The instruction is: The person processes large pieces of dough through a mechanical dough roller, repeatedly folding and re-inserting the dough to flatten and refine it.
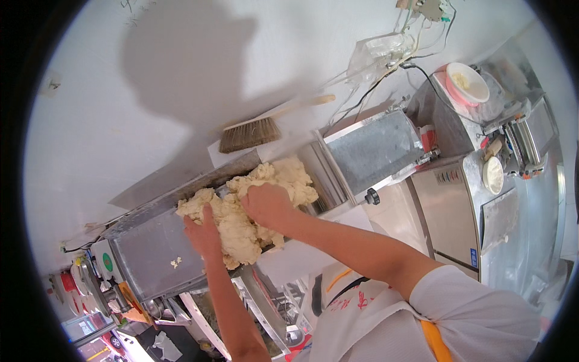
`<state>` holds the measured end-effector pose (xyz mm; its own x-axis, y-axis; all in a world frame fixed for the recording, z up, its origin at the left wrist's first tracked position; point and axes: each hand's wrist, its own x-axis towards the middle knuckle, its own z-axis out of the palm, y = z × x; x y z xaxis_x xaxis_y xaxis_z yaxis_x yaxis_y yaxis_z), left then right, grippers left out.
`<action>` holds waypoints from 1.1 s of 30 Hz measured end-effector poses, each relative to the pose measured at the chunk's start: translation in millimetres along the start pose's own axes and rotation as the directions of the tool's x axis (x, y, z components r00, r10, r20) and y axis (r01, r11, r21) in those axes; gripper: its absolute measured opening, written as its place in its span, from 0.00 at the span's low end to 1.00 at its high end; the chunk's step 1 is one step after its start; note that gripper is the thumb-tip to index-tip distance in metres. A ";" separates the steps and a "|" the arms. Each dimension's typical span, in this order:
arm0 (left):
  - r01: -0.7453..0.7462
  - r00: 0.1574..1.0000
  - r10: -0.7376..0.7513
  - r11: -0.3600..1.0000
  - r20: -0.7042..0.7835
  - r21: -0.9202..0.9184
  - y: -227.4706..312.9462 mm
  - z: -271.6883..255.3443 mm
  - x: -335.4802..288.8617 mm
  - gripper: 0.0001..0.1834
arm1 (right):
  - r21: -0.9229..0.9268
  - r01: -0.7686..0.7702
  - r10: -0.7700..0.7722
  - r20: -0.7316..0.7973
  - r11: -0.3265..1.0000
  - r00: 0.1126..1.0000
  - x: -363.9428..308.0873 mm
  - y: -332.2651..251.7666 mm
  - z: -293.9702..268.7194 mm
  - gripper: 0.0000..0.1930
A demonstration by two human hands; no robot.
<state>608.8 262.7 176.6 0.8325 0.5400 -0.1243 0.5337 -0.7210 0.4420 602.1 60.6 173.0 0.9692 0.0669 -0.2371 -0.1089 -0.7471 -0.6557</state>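
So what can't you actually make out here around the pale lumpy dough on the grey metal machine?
- Head view: right hand fingertips, buried in the pale lumpy dough.
- Left hand palm, pressed against the dough.
- Grey metal machine opening, covered by dough.
- White bowl contents, too small.

A round green label [107, 262] sits on the white machine panel [102, 250], far left.

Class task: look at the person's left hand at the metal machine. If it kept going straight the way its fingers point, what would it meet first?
The left hand already presses against the dough, fingers pointing up into the mass, so dough comes first. Beyond it probably the machine's metal housing, though depth is unclear.
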 end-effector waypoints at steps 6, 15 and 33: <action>-0.069 0.998 0.069 0.991 -0.005 -0.116 -23.4 13.2 14.9 0.53 | -0.155 0.071 -0.081 -0.062 0.985 0.995 0.3 25.2 24.0 0.08; -0.019 0.998 0.028 0.990 0.058 -0.142 -12.4 5.0 8.7 0.54 | -0.246 0.004 0.004 0.030 0.969 1.000 -0.8 54.5 12.6 0.08; -0.011 0.999 0.017 0.992 0.044 -0.124 -10.2 13.1 4.6 0.56 | -0.301 0.100 -0.034 0.216 0.948 0.976 9.6 92.0 7.3 0.09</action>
<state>609.2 266.8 159.9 0.8470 0.5081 -0.1562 0.5018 -0.6673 0.5504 599.8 -2.7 105.2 0.9017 0.2335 -0.3640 0.0598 -0.9009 -0.4299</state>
